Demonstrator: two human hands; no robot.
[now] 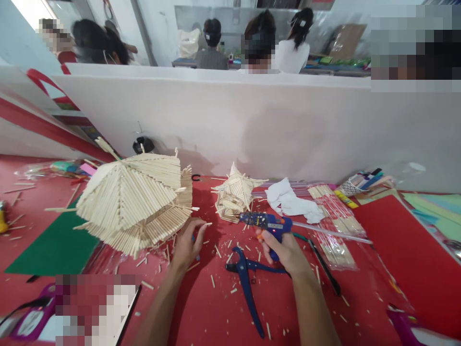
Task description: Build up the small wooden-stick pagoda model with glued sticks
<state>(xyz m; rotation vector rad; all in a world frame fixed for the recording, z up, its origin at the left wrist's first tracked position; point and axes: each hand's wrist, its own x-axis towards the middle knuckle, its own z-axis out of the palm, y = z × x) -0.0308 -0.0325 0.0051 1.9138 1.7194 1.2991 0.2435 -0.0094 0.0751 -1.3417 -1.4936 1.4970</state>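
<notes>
My right hand (279,247) grips a blue glue gun (264,222) with a clear glue stick in its back. The nozzle points left, close by the small model (234,192) of wooden sticks with a star-shaped roof. Between thumb and finger, my left hand (189,242) pinches a short wooden stick (208,224). It is beside the lower right edge of a large umbrella-like roof (133,197) made of wooden sticks. Below the glue gun lie dark blue cutters (247,283) on the red table (201,307), with stick scraps scattered around.
Behind the table stands a white partition (201,105), with several people beyond it. To the right are a white cloth (291,201), packs of wooden sticks (336,223), a pen basket (355,183) and a red sheet (406,259). A green sheet (50,245) lies left.
</notes>
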